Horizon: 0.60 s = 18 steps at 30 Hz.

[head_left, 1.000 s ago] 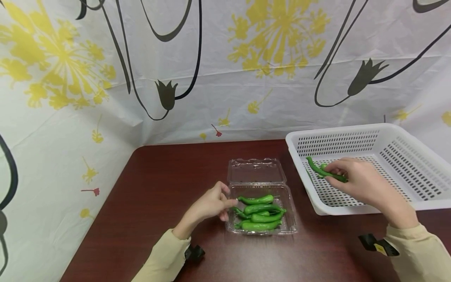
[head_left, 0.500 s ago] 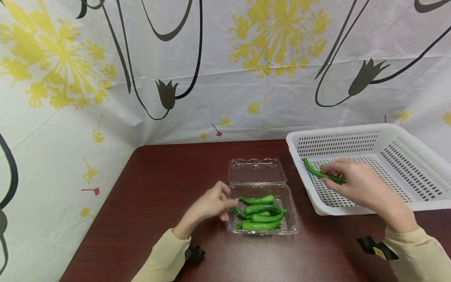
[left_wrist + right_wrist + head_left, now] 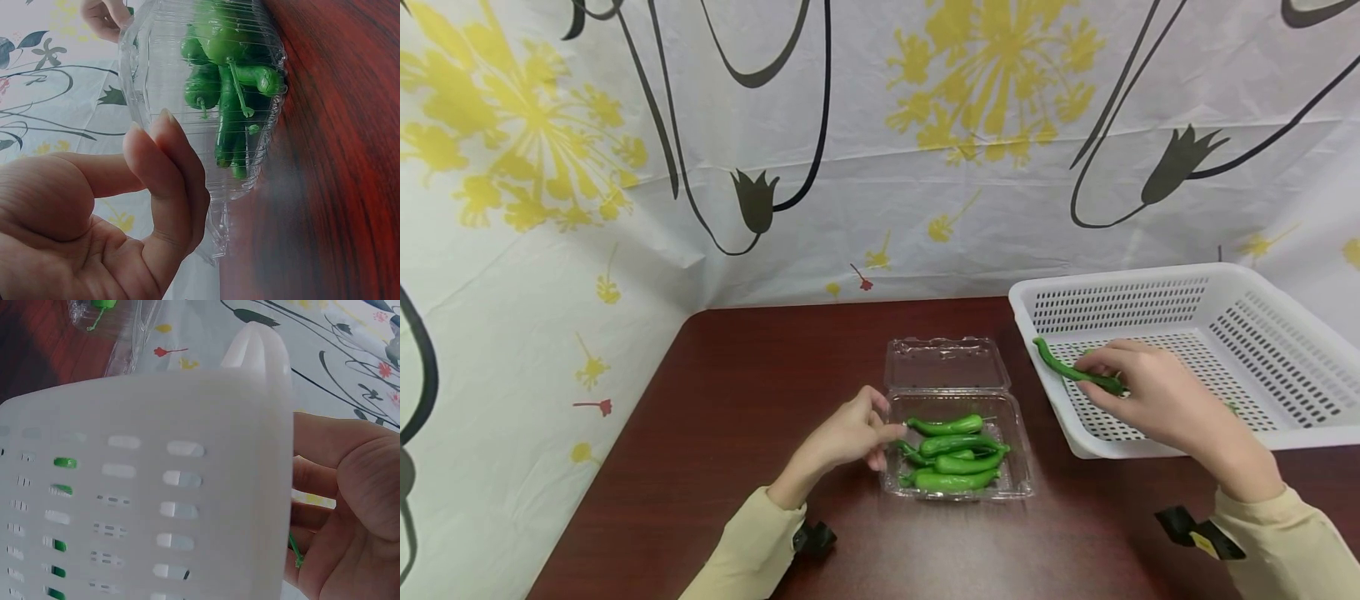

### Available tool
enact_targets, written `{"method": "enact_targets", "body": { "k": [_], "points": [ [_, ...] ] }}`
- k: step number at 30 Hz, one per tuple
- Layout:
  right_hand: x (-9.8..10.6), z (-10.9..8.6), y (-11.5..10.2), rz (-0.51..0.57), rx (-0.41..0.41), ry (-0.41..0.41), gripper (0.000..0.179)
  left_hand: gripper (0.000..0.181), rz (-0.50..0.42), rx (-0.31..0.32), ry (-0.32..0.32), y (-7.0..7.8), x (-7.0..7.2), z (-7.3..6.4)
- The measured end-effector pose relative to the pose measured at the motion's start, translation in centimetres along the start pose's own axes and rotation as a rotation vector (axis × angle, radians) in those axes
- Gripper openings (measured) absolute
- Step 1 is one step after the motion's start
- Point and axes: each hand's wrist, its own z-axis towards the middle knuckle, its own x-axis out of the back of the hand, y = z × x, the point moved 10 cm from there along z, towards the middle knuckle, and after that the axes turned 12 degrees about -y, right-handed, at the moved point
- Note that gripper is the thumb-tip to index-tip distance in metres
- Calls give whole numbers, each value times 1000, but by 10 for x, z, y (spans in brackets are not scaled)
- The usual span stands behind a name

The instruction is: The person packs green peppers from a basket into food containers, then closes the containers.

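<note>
While the right hand [image 3: 1157, 392] pinches a green pepper [image 3: 1062, 367] between thumb and fingers, its end jutting leftward from them over the white basket [image 3: 1315, 435], the left hand [image 3: 850, 429] bends its fingers at the clear container [image 3: 1019, 458]; whether they grip it, I cannot tell.

1. Peppers [image 3: 955, 482]: smooth, waxy-looking skin, glossy with bright highlights.
2. Box [image 3: 1019, 446]: thin clear plastic, very shiny, ribbed walls.
3. Basket [image 3: 1315, 436]: white moulded plastic, smooth, satin to matt, slotted sides.
4. Desk [image 3: 775, 375]: dark red wood grain, smooth, semi-gloss, soft light reflection.
5. Backdrop [image 3: 865, 108]: printed sheet, creased, faint sheen; cloth or plastic, can't tell.
6. Sleeves [image 3: 748, 546]: matt cloth, lightly wrinkled.
</note>
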Motion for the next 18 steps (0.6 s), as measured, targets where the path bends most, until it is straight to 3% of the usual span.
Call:
{"method": "enact_targets", "body": {
  "k": [18],
  "points": [
    [0, 3, -16, 8, 62, 41, 28, 42, -5, 5, 1, -1, 0, 1]
  ]
}}
